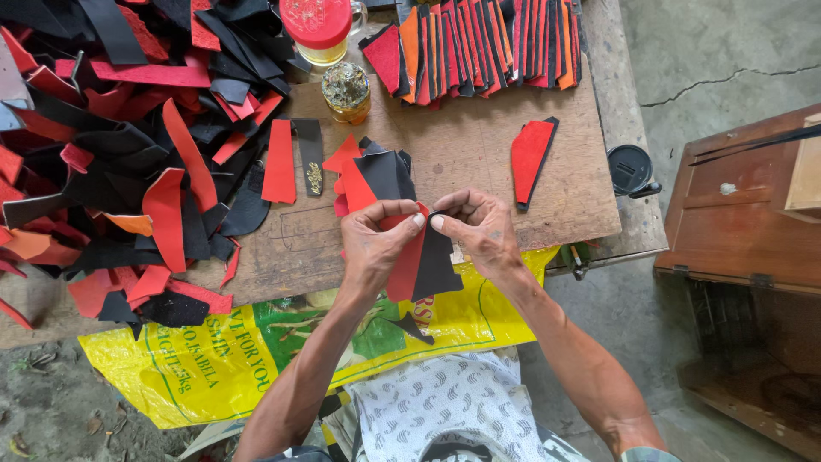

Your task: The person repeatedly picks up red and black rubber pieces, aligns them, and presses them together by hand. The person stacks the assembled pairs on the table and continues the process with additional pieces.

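Over the workbench: a head camera looks down at two bare hands working at the near edge of a wooden board (pixel 479 154).
Left hand (pixel 375 244): fingers curled, thumb and forefinger pinched shut on the top edge of a red and black cut piece (pixel 421 265).
Right hand (pixel 481 229): thumb and fingertips pinched shut on the same top edge, almost touching the left hand's fingertips.
Cut piece: held upright between both hands, red half on the left, black half on the right, hanging down over a yellow sack (pixel 214 359).
Just beyond the hands: a small stack of red and black pieces (pixel 376 175) lies on the board.
Left side: a large loose heap of red and black scraps (pixel 111 154).
Far edge: a neat row of finished red, orange and black pieces (pixel 479 47), a jar with a red lid (pixel 316 26), and a small open tin (pixel 345 90).
Right on the board: one single red and black piece (pixel 532 158).
Far right: a brown wooden box (pixel 735 222) on the concrete floor.
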